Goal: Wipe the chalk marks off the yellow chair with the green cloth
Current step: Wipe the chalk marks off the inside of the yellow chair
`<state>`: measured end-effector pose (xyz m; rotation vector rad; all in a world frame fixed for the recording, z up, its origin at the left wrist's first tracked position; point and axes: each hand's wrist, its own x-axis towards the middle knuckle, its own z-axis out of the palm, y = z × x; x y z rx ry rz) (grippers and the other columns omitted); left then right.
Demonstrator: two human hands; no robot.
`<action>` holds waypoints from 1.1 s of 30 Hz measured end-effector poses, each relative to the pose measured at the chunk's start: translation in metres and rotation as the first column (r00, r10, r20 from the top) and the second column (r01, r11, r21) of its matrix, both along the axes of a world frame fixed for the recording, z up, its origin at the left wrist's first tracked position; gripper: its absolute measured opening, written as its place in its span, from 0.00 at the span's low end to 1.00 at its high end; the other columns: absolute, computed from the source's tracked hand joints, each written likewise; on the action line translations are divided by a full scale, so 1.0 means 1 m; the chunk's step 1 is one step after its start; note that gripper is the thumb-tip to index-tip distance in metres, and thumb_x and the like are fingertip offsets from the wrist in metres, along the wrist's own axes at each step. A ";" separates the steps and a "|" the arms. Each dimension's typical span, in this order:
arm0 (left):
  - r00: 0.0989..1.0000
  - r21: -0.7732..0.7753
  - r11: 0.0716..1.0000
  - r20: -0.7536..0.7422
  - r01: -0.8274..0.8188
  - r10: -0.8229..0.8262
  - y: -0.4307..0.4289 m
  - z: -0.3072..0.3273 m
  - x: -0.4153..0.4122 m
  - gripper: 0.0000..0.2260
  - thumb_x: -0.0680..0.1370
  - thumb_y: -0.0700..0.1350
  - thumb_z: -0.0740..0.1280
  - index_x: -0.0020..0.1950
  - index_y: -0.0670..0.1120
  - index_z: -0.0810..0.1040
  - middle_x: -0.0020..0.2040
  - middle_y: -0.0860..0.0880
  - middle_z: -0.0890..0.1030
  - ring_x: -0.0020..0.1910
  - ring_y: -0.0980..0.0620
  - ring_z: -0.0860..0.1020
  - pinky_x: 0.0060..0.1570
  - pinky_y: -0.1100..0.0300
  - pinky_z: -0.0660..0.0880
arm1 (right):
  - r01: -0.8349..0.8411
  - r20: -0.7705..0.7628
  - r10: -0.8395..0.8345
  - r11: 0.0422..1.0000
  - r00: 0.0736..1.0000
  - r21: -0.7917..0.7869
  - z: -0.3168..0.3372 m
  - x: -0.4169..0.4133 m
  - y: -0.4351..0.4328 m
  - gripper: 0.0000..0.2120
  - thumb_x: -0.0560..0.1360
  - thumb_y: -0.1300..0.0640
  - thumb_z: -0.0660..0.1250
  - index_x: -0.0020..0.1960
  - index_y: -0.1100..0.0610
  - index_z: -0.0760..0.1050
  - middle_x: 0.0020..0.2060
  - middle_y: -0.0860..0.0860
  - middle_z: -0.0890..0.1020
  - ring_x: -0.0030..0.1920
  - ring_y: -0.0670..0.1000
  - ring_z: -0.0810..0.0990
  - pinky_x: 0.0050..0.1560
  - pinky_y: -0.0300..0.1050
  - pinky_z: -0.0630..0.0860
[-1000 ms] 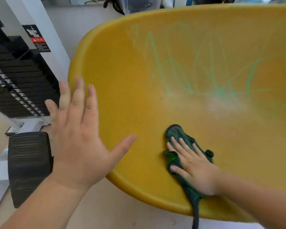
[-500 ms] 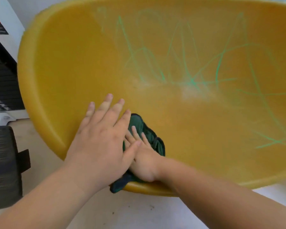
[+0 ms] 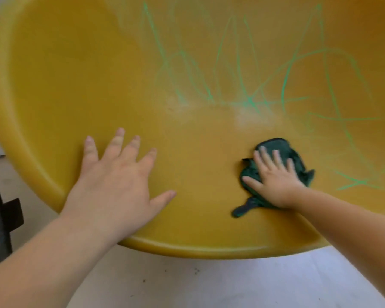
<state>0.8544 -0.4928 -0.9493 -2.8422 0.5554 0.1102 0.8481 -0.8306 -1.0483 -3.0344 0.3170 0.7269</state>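
- Two hands over the yellow chair [image 3: 76,74], we note: left hand [image 3: 113,185] flat near the front rim, fingers spread, holding nothing.
- Right hand [image 3: 273,181] presses the green cloth [image 3: 301,166] onto the seat, fingers straight, slightly fanned.
- Green chalk marks [image 3: 249,101] cross the surface behind and right of the cloth.

No legible txt, labels, brands or nos. anywhere in frame; chalk marks [image 3: 249,101] across upper centre & right, on yellow chair [image 3: 76,85], are just green scribbles; no letters or digits made out.
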 end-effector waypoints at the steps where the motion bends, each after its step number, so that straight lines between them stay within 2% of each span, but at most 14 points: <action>1: 0.999 -0.002 1.000 0.023 -0.023 0.023 0.003 0.000 0.003 0.45 0.69 0.77 0.41 0.80 0.55 0.57 0.81 0.47 0.59 0.81 0.43 0.50 0.74 0.33 0.51 | -0.084 0.014 0.083 0.994 0.996 0.070 -0.005 0.004 0.030 0.44 0.74 0.25 0.38 0.81 0.47 0.29 0.78 0.45 0.28 0.79 0.57 0.30 0.79 0.65 0.38; 2: 0.999 0.004 1.000 0.043 -0.027 0.027 0.008 0.000 0.007 0.45 0.69 0.77 0.40 0.80 0.55 0.56 0.81 0.48 0.58 0.81 0.43 0.49 0.75 0.35 0.50 | -0.171 0.034 0.168 0.975 0.985 0.144 -0.007 0.005 0.063 0.42 0.77 0.26 0.39 0.81 0.47 0.30 0.78 0.45 0.28 0.79 0.57 0.29 0.79 0.64 0.37; 5: 0.997 -0.010 0.999 0.070 -0.038 0.039 0.029 0.003 0.021 0.43 0.70 0.76 0.44 0.78 0.54 0.63 0.79 0.46 0.64 0.80 0.44 0.56 0.75 0.36 0.54 | -0.391 0.134 0.367 0.858 0.920 0.333 -0.004 0.005 0.158 0.36 0.82 0.32 0.42 0.81 0.47 0.32 0.79 0.45 0.30 0.79 0.56 0.28 0.79 0.62 0.35; 7: 0.996 -0.010 0.997 0.054 -0.071 0.071 0.041 0.005 0.030 0.41 0.72 0.75 0.46 0.79 0.54 0.62 0.79 0.47 0.63 0.80 0.45 0.56 0.76 0.39 0.54 | -0.472 0.199 0.428 0.779 0.881 0.414 0.001 0.004 0.201 0.34 0.83 0.35 0.43 0.82 0.47 0.33 0.80 0.45 0.32 0.79 0.55 0.28 0.78 0.61 0.33; 9: 0.997 -0.006 0.997 0.027 -0.072 0.072 0.047 0.003 0.037 0.40 0.74 0.74 0.50 0.80 0.54 0.58 0.80 0.48 0.60 0.80 0.46 0.54 0.77 0.41 0.53 | -0.500 0.221 0.450 0.745 0.865 0.441 0.005 0.002 0.218 0.33 0.84 0.36 0.43 0.82 0.47 0.33 0.80 0.45 0.32 0.79 0.55 0.28 0.78 0.61 0.32; 13: 0.996 -0.181 0.982 -0.073 -0.057 0.044 0.019 0.003 0.036 0.38 0.74 0.72 0.55 0.80 0.55 0.59 0.80 0.49 0.61 0.80 0.45 0.56 0.77 0.42 0.54 | -0.491 0.129 0.489 0.748 0.863 0.446 0.011 -0.029 0.193 0.33 0.84 0.35 0.43 0.81 0.45 0.32 0.79 0.44 0.30 0.78 0.52 0.26 0.78 0.59 0.31; 17: 0.979 -0.208 0.972 -0.152 0.105 -0.139 -0.040 -0.005 0.023 0.36 0.76 0.71 0.53 0.80 0.57 0.53 0.81 0.50 0.58 0.80 0.47 0.55 0.77 0.44 0.54 | -0.428 -0.059 0.483 0.821 0.874 0.377 0.026 -0.098 0.117 0.34 0.82 0.33 0.43 0.79 0.41 0.28 0.78 0.43 0.28 0.76 0.49 0.23 0.76 0.53 0.28; 21: 0.950 -0.220 0.959 -0.216 0.179 -0.227 -0.080 -0.016 0.013 0.37 0.77 0.71 0.54 0.81 0.56 0.50 0.82 0.50 0.54 0.80 0.46 0.53 0.77 0.43 0.54 | -0.252 -0.193 0.274 0.959 0.942 0.130 0.034 -0.129 0.030 0.36 0.81 0.30 0.41 0.77 0.42 0.24 0.78 0.42 0.28 0.76 0.47 0.24 0.79 0.56 0.34; 23: 0.945 -0.216 0.957 -0.221 0.193 -0.241 -0.097 -0.020 0.007 0.36 0.77 0.70 0.54 0.81 0.55 0.49 0.82 0.50 0.53 0.80 0.46 0.53 0.77 0.43 0.55 | -0.150 -0.168 0.148 0.989 0.975 -0.001 0.028 -0.119 -0.002 0.41 0.77 0.26 0.39 0.77 0.45 0.23 0.78 0.44 0.29 0.78 0.50 0.26 0.80 0.59 0.38; 25: 0.943 -0.213 0.957 -0.225 0.196 -0.243 -0.111 -0.025 0.003 0.35 0.79 0.68 0.53 0.81 0.54 0.50 0.82 0.49 0.53 0.80 0.45 0.54 0.77 0.43 0.56 | -0.076 -0.107 0.071 0.996 0.992 -0.043 0.015 -0.094 -0.012 0.44 0.75 0.24 0.40 0.79 0.48 0.25 0.79 0.45 0.30 0.79 0.53 0.28 0.79 0.62 0.37; 28: 0.957 -0.184 0.970 -0.216 0.156 -0.195 -0.120 -0.036 0.003 0.32 0.80 0.64 0.53 0.81 0.52 0.53 0.82 0.48 0.54 0.79 0.45 0.57 0.75 0.42 0.58 | -0.079 -0.015 0.080 0.995 0.997 0.055 -0.005 -0.054 0.023 0.41 0.80 0.29 0.42 0.80 0.50 0.28 0.80 0.47 0.30 0.79 0.56 0.29 0.79 0.65 0.37; 30: 0.969 -0.152 0.983 -0.206 0.108 -0.138 -0.119 -0.042 0.010 0.30 0.81 0.63 0.53 0.81 0.52 0.55 0.81 0.47 0.56 0.78 0.44 0.58 0.74 0.41 0.61 | -0.196 0.013 0.197 0.969 0.980 0.150 -0.011 -0.046 0.063 0.38 0.82 0.33 0.43 0.81 0.51 0.31 0.80 0.48 0.31 0.79 0.56 0.28 0.78 0.65 0.37; 33: 0.972 -0.148 0.988 -0.219 0.052 -0.084 -0.122 -0.048 0.022 0.29 0.82 0.60 0.53 0.80 0.51 0.57 0.81 0.46 0.58 0.77 0.41 0.60 0.73 0.40 0.62 | -0.370 -0.004 0.387 0.883 0.922 0.290 0.002 -0.077 0.098 0.34 0.84 0.38 0.44 0.81 0.50 0.31 0.80 0.47 0.32 0.79 0.55 0.28 0.78 0.63 0.34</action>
